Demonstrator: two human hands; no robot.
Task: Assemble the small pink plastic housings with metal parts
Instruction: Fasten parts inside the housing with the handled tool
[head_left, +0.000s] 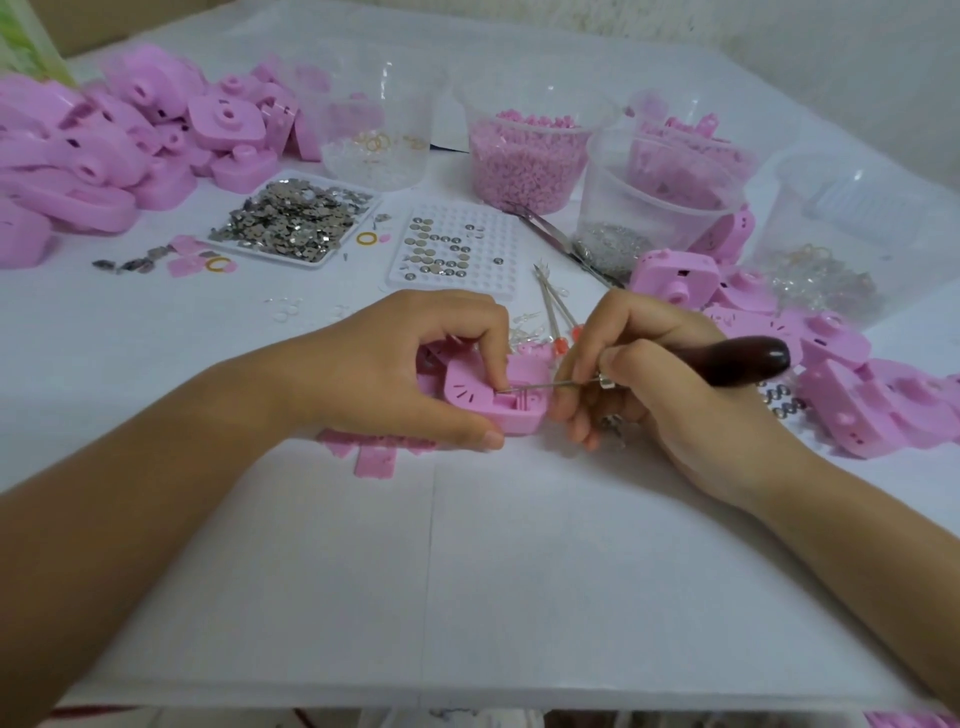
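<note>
White table (467, 571), pink parts (104, 145) heaped behind. At centre the pink housing (470, 400) sat clamped in the left hand (374, 369), thumb at its near edge, forefinger on top. The right hand (649, 374) had its fingers curled tight round the awl (748, 358), which lay crosswise, tip pointing left into the housing.

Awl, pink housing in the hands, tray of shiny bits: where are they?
awl (748, 358): head view, dark wooden handle.
pink housing (467, 395): head view, top face.
tray of metal parts (317, 260): head view, near rim.

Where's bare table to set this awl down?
Free: the broad white table along the near edge; also the patch between the left hand and the metal-parts tray. Crowded: tubs behind, pink housings on the right.
</note>
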